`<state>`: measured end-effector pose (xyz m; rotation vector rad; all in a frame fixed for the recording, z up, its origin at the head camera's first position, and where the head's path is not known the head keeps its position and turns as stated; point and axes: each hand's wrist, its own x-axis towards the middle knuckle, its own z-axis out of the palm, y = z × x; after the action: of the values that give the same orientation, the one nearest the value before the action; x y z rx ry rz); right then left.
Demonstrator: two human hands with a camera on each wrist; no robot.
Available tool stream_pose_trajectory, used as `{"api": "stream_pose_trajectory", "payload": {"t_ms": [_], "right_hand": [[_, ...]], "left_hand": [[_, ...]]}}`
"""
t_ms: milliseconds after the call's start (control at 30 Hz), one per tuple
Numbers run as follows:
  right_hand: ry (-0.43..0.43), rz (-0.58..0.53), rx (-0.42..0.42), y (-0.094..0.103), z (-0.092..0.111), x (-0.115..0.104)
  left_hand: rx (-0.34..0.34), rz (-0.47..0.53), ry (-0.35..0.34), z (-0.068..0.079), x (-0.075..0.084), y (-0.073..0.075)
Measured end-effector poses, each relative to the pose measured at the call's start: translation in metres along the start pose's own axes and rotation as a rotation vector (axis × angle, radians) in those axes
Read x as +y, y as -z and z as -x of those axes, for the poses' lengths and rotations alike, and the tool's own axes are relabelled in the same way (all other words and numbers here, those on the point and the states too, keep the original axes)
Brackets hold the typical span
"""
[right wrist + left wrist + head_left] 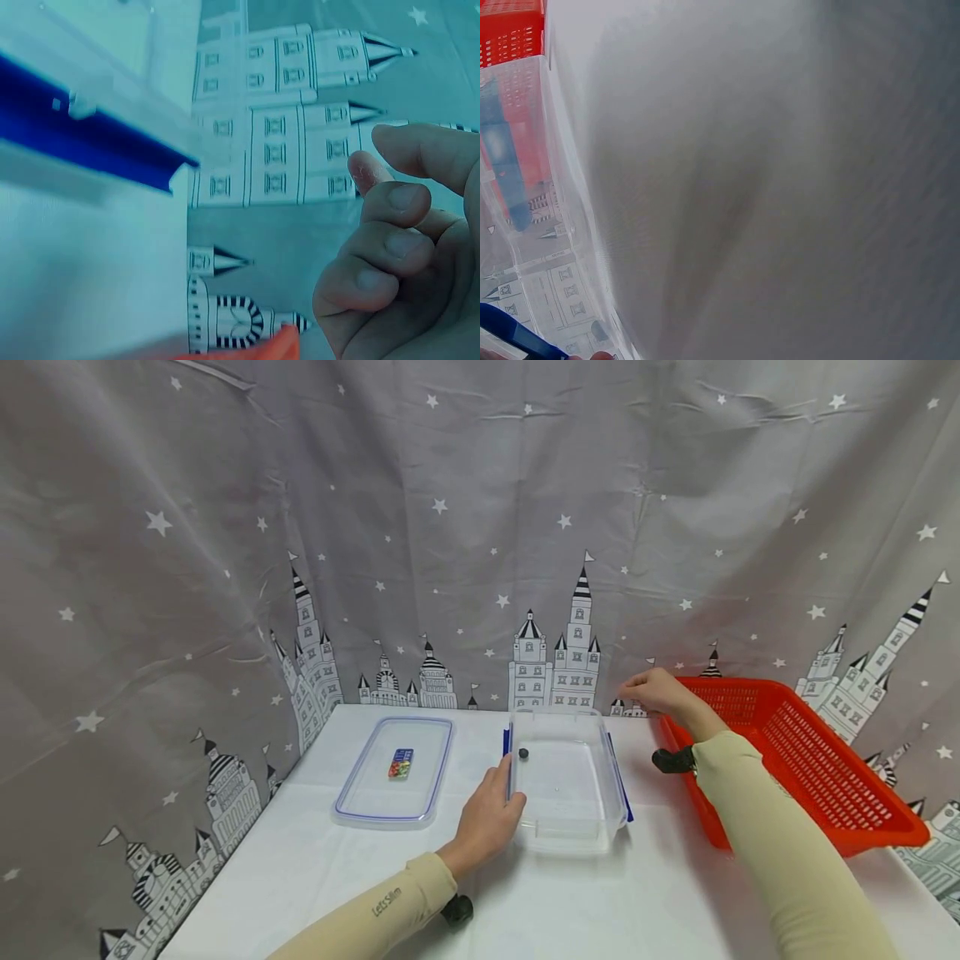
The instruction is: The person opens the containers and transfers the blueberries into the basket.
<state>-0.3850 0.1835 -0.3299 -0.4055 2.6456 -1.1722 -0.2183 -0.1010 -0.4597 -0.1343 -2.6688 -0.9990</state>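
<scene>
A clear plastic food container (562, 827) with blue side latches stands in the middle of the table. My left hand (487, 810) holds its left side, by the blue latch (517, 330) that shows in the left wrist view. A small dark round thing (523, 753) lies inside near the back left. My right hand (654, 691) is raised at the back, between the container and the red basket (888, 843). In the right wrist view its fingers (390, 244) are loosely curled, thumb near the index fingertip, with nothing seen between them.
A clear lid (375, 785) with a blue seal lies left of the container, a small colourful label (401, 763) on it. The red basket, with perforated walls, stands at the table's right. A grey curtain (465, 460) printed with castles and stars hangs behind the white table (300, 860).
</scene>
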Motion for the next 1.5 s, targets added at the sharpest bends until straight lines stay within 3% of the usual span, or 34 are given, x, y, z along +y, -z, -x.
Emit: {"api": "stream_pose_trajectory", "payload": {"t_ms": [200, 700, 1133, 1500], "right_hand": [[0.037, -0.021, -0.041, -0.021, -0.013, -0.011], [0.037, -0.106, -0.150, -0.073, -0.032, -0.030], [-0.020, -0.191, -0.202, -0.116, -0.048, -0.027], [-0.085, -0.247, -0.211, -0.141, -0.057, -0.016]], "left_hand": [[-0.002, 0.002, -0.001, 0.000, -0.001, -0.001], [-0.015, -0.007, 0.015, 0.001, 0.000, 0.000], [-0.032, 0.003, 0.037, 0.000, 0.000, -0.001], [0.007, -0.020, 0.001, 0.001, -0.001, -0.002]]}}
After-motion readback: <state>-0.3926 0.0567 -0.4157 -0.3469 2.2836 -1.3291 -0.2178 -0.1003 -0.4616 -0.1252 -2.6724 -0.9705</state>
